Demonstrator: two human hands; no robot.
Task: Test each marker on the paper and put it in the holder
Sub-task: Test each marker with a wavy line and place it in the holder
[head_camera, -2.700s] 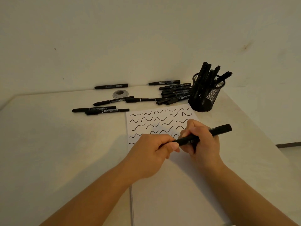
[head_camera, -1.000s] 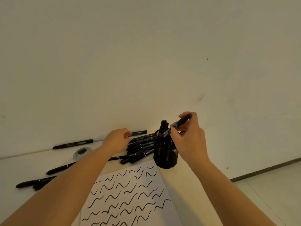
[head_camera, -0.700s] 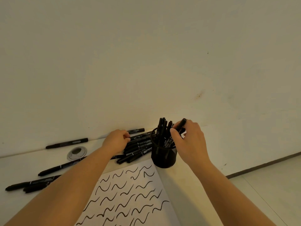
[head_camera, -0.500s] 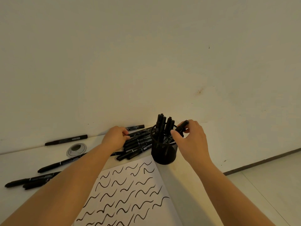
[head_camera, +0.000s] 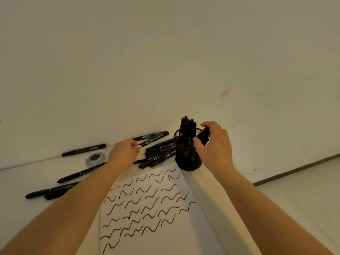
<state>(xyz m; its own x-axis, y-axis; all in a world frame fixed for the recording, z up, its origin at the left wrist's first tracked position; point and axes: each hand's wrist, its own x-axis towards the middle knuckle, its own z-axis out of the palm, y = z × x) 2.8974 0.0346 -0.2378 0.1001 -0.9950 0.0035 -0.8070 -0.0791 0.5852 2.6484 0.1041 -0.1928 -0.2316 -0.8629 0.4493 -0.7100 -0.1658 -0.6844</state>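
a: where was the tested marker (head_camera: pixel 203 135) at that point?

b: in the right hand (head_camera: pixel 214 146), pinched between thumb and curled fingers, tilted over the rim of the mesh holder (head_camera: pixel 187 159). its lower end looked to be already inside, among the markers standing there. a second before it had been held higher, clear above the holder, so it had come down into the cup.

a: released yet?

b: no, the fingers were closed round its upper end. i'd judge the drop was nearly done, only the letting go left.

a: and the other hand?

b: the left hand (head_camera: pixel 124 153) had reached the loose markers by the wall and was pinching the end of the next marker (head_camera: pixel 150 142) between thumb and fingertips, its far end pointing toward the wall. earlier that hand was steadying the marker over the paper (head_camera: pixel 158 208); now it was fetching the next one.

a: so the cycle overlapped.

b: yes. the paper carried rows of wavy test strokes, lower part bare. a cluster of untested markers (head_camera: pixel 161 151) lay just left of the holder, others were scattered farther left on the table (head_camera: pixel 27 177) near a round grommet (head_camera: pixel 95 158). plenty left to test, i'd say.
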